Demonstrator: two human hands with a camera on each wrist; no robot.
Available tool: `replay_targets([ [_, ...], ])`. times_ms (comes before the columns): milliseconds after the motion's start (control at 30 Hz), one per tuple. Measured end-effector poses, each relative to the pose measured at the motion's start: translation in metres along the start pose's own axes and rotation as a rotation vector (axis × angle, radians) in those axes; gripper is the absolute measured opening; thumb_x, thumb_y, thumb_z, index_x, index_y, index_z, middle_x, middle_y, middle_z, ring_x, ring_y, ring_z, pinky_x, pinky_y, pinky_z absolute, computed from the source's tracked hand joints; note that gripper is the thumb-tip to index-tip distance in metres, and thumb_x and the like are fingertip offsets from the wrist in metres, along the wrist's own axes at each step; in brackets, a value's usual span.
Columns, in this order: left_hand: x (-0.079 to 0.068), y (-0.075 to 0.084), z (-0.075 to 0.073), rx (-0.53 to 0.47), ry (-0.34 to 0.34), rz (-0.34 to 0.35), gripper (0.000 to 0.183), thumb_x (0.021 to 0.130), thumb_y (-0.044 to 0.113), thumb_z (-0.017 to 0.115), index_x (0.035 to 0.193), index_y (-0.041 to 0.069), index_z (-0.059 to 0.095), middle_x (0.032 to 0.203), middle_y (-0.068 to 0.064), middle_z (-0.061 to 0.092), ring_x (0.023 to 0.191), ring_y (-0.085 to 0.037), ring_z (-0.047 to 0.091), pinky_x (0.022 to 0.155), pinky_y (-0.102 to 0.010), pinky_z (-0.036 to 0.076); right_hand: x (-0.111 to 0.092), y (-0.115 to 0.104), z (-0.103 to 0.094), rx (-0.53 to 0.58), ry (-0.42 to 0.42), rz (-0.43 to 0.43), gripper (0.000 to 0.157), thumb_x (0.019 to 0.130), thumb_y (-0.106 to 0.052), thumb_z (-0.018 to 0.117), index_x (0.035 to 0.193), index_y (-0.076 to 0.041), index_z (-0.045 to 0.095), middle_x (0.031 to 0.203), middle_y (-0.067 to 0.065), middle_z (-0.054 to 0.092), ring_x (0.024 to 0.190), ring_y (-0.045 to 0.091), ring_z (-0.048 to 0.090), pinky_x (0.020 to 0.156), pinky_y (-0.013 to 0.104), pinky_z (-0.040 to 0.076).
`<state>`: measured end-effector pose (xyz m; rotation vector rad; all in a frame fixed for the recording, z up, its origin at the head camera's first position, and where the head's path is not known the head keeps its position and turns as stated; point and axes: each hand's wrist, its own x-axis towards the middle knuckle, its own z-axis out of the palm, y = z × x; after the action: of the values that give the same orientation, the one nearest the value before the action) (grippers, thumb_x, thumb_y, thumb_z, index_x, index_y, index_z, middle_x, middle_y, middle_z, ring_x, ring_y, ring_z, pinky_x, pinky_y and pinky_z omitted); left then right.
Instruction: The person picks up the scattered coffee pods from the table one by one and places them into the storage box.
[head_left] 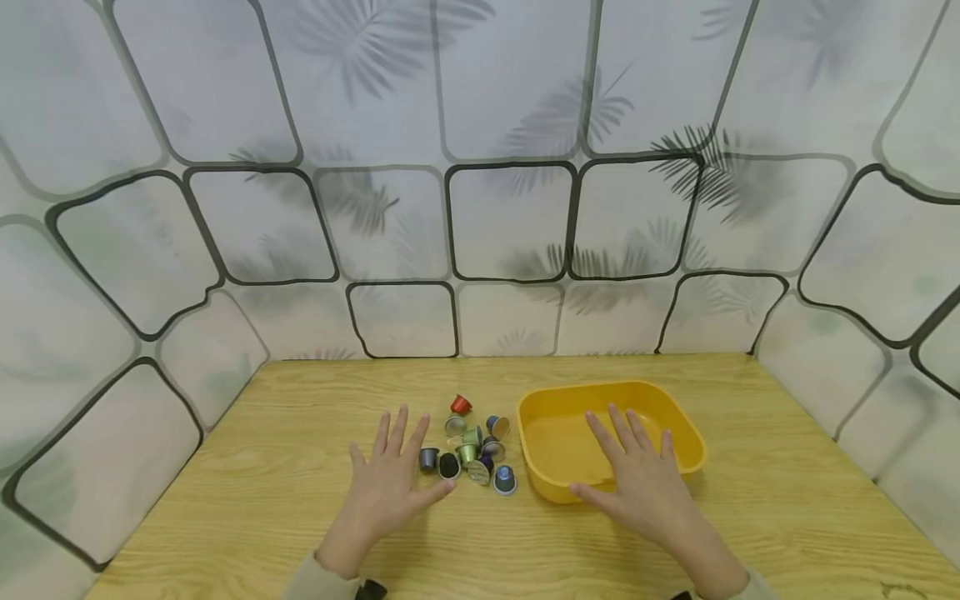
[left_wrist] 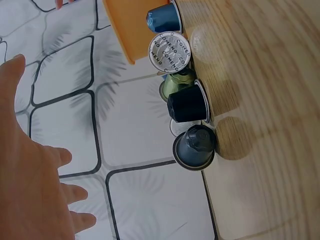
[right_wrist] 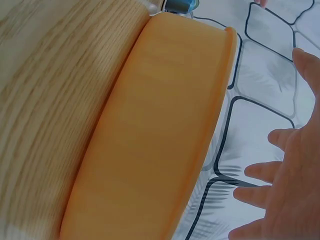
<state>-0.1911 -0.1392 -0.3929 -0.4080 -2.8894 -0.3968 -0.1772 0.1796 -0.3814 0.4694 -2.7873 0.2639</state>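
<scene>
My left hand [head_left: 386, 492] is spread flat above the table, just left of a cluster of coffee capsules, and holds nothing. In the cluster are a red capsule [head_left: 461, 405], a green capsule [head_left: 467, 453], a black capsule [head_left: 448, 466] and a blue capsule [head_left: 505, 479], among several others. The left wrist view shows a dark blue-grey capsule [left_wrist: 195, 147] and a silver-lidded capsule [left_wrist: 170, 52] close up. My right hand [head_left: 648, 492], fingers spread, hovers over the near side of a yellow plastic tub [head_left: 543, 475] and covers part of it.
The wooden table [head_left: 247, 492] stretches out on both sides of the capsules and tub. A patterned cloth [head_left: 510, 221] with dark outlines and leaf prints hangs behind the table and along both sides.
</scene>
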Motion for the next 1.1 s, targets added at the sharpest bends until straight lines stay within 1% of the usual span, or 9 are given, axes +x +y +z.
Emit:
replay_targets([
  [167,0.0004,0.0002,-0.0001,0.004,0.008,0.003,0.091,0.073,0.075,0.038,0.142,0.017,0.023,0.146,-0.012,0.003,0.131,-0.031,-0.004,0.086,-0.072,0.005,-0.0005,0.0000,-0.0007,0.000,0.010,-0.009,0.084,0.075,-0.063,0.052,0.139,-0.015,0.029,0.140,0.020,0.023,0.126,0.040,0.020,0.091,0.068,0.011],
  [233,0.0006,0.0000,0.0003,0.004,0.011,0.005,0.089,0.075,0.071,0.041,0.142,0.016,0.022,0.146,-0.012,0.003,0.131,-0.032,-0.003,0.087,-0.071,0.006,-0.0004,-0.0002,-0.0013,0.006,0.016,-0.009,0.082,0.076,-0.061,0.053,0.139,-0.014,0.030,0.140,0.020,0.024,0.125,0.041,0.021,0.091,0.067,0.013],
  [400,0.0011,-0.0008,0.0005,-0.005,0.026,0.012,0.086,0.077,0.068,0.043,0.142,0.015,0.021,0.146,-0.013,0.003,0.131,-0.034,0.001,0.089,-0.069,0.012,0.0004,-0.0005,-0.0018,0.011,0.037,-0.014,0.077,0.078,-0.055,0.055,0.138,-0.013,0.032,0.138,0.021,0.027,0.124,0.040,0.024,0.091,0.066,0.015],
  [467,0.0012,-0.0010,-0.0001,-0.008,0.034,0.019,0.086,0.077,0.068,0.042,0.141,0.015,0.022,0.146,-0.014,0.005,0.131,-0.035,0.004,0.090,-0.068,0.014,0.0008,-0.0004,-0.0016,0.005,0.049,-0.021,0.076,0.078,-0.054,0.055,0.138,-0.012,0.033,0.138,0.021,0.029,0.123,0.040,0.026,0.092,0.065,0.016],
  [633,0.0017,-0.0007,-0.0022,-0.014,0.067,0.044,0.077,0.082,0.060,0.045,0.140,0.013,0.027,0.144,-0.017,0.013,0.129,-0.036,0.012,0.088,-0.067,0.021,0.0011,0.0004,-0.0013,0.007,0.076,-0.035,0.074,0.079,-0.053,0.055,0.136,-0.010,0.035,0.137,0.020,0.031,0.122,0.039,0.029,0.092,0.064,0.018],
  [700,0.0019,-0.0007,-0.0027,-0.019,0.077,0.049,0.074,0.083,0.057,0.046,0.139,0.013,0.029,0.143,-0.018,0.016,0.129,-0.037,0.014,0.087,-0.067,0.022,0.0011,0.0006,-0.0014,0.013,0.081,-0.037,0.073,0.079,-0.052,0.056,0.135,-0.009,0.036,0.136,0.020,0.032,0.122,0.039,0.030,0.092,0.063,0.019],
  [867,0.0023,-0.0015,-0.0023,-0.016,0.088,0.053,0.071,0.084,0.054,0.047,0.139,0.012,0.031,0.142,-0.019,0.019,0.128,-0.037,0.017,0.087,-0.066,0.024,0.0016,0.0006,-0.0021,0.020,0.087,-0.037,0.071,0.079,-0.050,0.058,0.133,-0.008,0.039,0.134,0.020,0.035,0.120,0.038,0.033,0.092,0.062,0.021],
  [1100,0.0023,-0.0010,-0.0021,-0.013,0.110,0.053,0.066,0.085,0.048,0.051,0.136,0.010,0.036,0.141,-0.019,0.023,0.125,-0.037,0.024,0.090,-0.060,0.028,0.0044,-0.0004,-0.0032,0.038,0.117,-0.057,0.063,0.079,-0.047,0.059,0.124,-0.004,0.049,0.127,0.023,0.042,0.110,0.039,0.043,0.091,0.058,0.027],
])
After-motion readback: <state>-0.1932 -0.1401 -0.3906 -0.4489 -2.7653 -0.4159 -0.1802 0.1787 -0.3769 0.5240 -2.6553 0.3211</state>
